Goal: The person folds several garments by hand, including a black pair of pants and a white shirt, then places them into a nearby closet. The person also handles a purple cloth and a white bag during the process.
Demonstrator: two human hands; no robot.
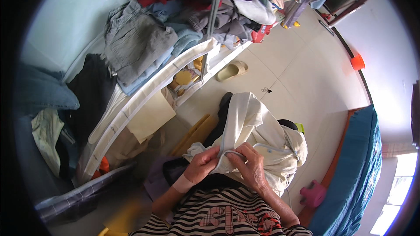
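Observation:
A cream fabric garment with grey-blue trim (252, 118) lies bunched over my lap and knees. On the left, my left hand (204, 164) pinches the trimmed edge between thumb and fingers. Close beside it, my right hand (250, 165) grips the same trim, its thumb pressed on the edge where the strip curves in a loop. Both hands are near my waist, just above my striped shirt. Part of the cloth falls towards the floor beyond my knees, and a small button-like spot shows right of my right hand.
Folded grey trousers (137, 42) and heaped clothes fill a metal-framed shelf at the left. A beige slipper (232, 71) and small dark object (267, 90) lie on the tiled floor. At the right stand a pink stool (313, 193) and a bed with a teal cover (351, 170).

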